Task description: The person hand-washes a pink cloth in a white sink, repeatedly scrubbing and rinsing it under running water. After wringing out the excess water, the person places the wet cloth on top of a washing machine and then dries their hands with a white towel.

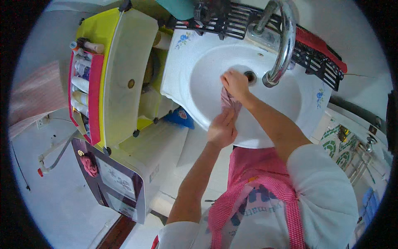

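Observation:
A pink cloth is stretched and bunched between my two hands over the white sink basin. My right hand is closed round its upper end, close to the drain hole. Lower down, above the basin's front part, my left hand is closed on the other end. Parts of the cloth are hidden inside both hands. To the right of my right hand, the curved chrome faucet reaches over the basin; no water stream can be made out.
Black slatted racks run behind the sink, with a red comb on the right one. At left stands a yellow-and-white cabinet with a pink-edged box of bottles. A washing machine is below it. A pink apron hangs before me.

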Demonstrator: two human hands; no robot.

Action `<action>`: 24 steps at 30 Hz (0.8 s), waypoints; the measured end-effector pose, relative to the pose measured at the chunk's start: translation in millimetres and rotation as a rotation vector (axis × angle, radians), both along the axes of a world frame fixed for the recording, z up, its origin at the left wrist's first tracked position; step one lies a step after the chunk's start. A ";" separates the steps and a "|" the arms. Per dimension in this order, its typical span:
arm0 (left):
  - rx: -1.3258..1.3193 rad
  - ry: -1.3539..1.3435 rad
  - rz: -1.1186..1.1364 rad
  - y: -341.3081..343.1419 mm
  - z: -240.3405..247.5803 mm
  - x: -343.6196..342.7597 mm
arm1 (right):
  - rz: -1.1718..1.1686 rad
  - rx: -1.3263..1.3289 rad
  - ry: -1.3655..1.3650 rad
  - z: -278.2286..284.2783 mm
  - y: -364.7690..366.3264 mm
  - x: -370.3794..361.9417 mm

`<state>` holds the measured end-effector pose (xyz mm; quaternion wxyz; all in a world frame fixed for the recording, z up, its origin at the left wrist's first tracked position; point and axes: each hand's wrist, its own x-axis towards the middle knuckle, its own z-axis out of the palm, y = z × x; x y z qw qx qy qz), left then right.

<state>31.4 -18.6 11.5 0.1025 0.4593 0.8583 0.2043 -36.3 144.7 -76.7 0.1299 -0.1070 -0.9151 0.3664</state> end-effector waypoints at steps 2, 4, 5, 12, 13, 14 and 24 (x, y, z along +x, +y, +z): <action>-0.047 -0.034 0.005 -4.9 -3.8 -1.7 | 0.043 -0.150 -0.152 26.7 -12.5 26.8; -0.103 -0.135 -0.010 -11.8 -18.2 5.0 | 0.075 -0.219 -0.157 43.6 -25.8 64.6; -0.178 -0.211 0.072 -4.7 -2.1 4.1 | 0.081 -0.235 -0.053 45.4 -32.9 79.1; 0.018 -0.003 0.006 -0.3 -1.8 0.4 | 0.058 0.147 -0.033 -13.9 3.6 -20.5; -0.021 -0.034 0.010 -1.6 -0.9 1.8 | 0.039 0.156 -0.056 -12.6 0.5 -22.8; -0.059 -0.066 0.015 -3.4 -1.4 3.6 | 0.019 0.165 -0.079 -11.1 -2.7 -22.6; -0.162 0.155 0.343 44.2 11.1 8.3 | -0.059 -0.997 -0.176 -22.5 91.3 47.4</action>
